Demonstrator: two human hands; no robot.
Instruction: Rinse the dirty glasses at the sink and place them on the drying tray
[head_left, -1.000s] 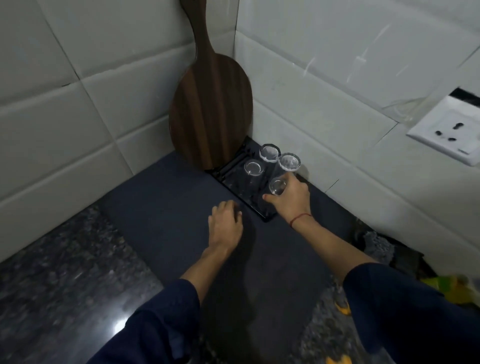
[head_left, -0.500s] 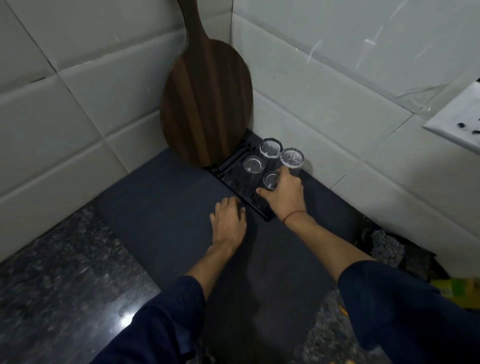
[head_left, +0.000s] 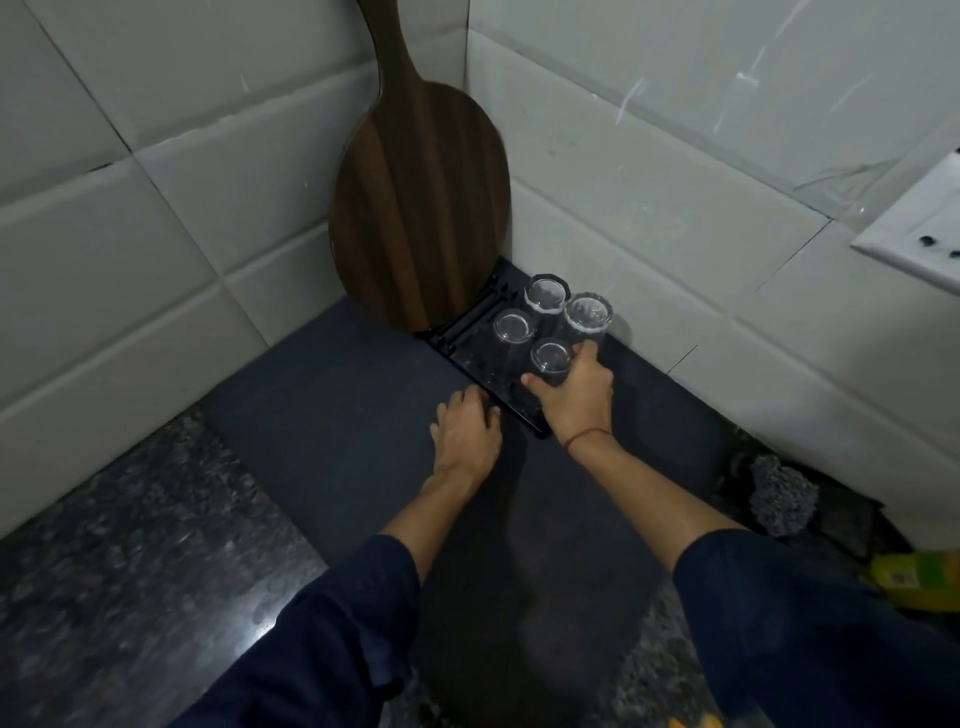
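We see each glass (head_left: 550, 356) as clear and smooth, with bright rims. The drying tray (head_left: 470, 332) under them looks like glossy black plastic. The cutting board (head_left: 421, 208) is dark striped wood with a smooth, dull sheen. We read the wall tiles (head_left: 156, 218) as glazed white ceramic, the countertop (head_left: 114, 545) as polished speckled stone that mirrors a light, and the mat (head_left: 337, 415) on it as matt dark grey. The sleeves (head_left: 337, 649) are dark blue cloth; the wall socket (head_left: 924, 234) is white plastic.

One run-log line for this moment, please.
right hand grips near clear glass on black plastic drying tray | left hand rests on dark grey mat | three more glasses on tray
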